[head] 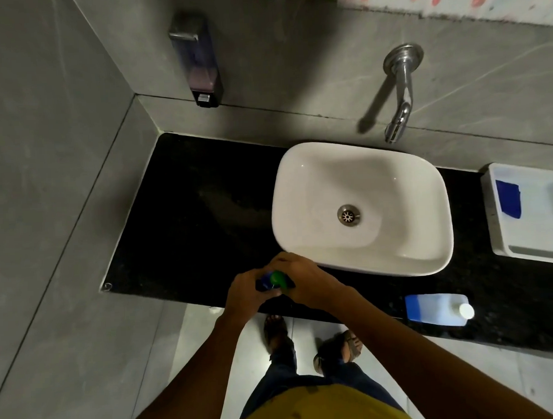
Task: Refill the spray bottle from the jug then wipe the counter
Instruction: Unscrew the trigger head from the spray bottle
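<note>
the black surface has a big bare part on the left, between the wall and the white sink. the sink fills the middle. the tap sticks out over its back edge. a soap box hangs on the back wall above the bare part. on the right, a white tray and a jug lying on its side take up room, with a bare gap between them.

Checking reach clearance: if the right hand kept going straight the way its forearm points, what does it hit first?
Right hand points up-left and already touches the spray bottle, which the left hand also grips. Beyond it lies bare black counter, then the grey wall; depth is unclear.
</note>
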The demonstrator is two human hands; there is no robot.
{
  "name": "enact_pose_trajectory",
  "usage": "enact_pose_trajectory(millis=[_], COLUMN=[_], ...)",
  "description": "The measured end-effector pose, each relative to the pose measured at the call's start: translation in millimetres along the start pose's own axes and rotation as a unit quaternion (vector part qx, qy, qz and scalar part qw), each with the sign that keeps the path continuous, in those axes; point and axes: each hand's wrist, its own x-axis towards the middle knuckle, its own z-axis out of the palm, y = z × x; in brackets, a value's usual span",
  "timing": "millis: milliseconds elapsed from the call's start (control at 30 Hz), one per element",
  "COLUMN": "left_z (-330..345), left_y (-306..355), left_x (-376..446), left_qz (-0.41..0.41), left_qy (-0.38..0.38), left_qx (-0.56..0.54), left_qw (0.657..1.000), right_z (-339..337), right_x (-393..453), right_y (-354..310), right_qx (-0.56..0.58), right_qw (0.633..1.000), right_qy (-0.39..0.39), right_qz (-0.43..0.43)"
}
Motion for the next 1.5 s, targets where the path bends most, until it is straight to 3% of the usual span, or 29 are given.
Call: enact_pose_trajectory(millis=[133,300,467,600,800,1167,1300,1500], left_z=[-0.4,-0.5,-1.5,-1.1,-2.0,-1.4,-1.9,-2.0], left_y=[-1.2,-0.1,0.9,-0.6,-0.6,-2.5,-3.2,-4.3], left_x=[0.0,0.1,0.0,-1.7,0.0,1.6,2.3,5.6], left_qz=[0.007,-0.007,-0.002,-0.002,0.008,0.035,0.019,0.025], left_qy=[-0.001,0.0,-0.005,0.004,0.0,-0.013,-0.024,-0.03], left_qx=[0.002,-0.003,-0.002,0.001,-0.001,-0.006,-0.038,-0.039], left_qw=[1.0,1.0,1.0,1.0,1.0,0.999,0.999,0.998], right_z=[8.5,9.6,12.9,13.0,19.2,4.9,-16.1,-34.5], right_x=[-1.0,-0.1,3.9,4.5,7.5,-7.9,-33.9,-87.5], right_y=[-2.7,-9.4,-11.6,-12.9,-11.3,-1.7,6.8,25.2], right_qx=[-0.021,-0.031,-0.005,0.016,0.021,0.03,0.106,0.268], right_qw=[0.998,0.999,0.994,0.998,0.987,0.99,0.978,0.931], right_qy=[0.048,0.022,0.057,0.029,0.083,0.129,0.165,0.217], right_qz=[0.032,-0.004,0.096,0.056,0.139,0.056,0.067,0.124])
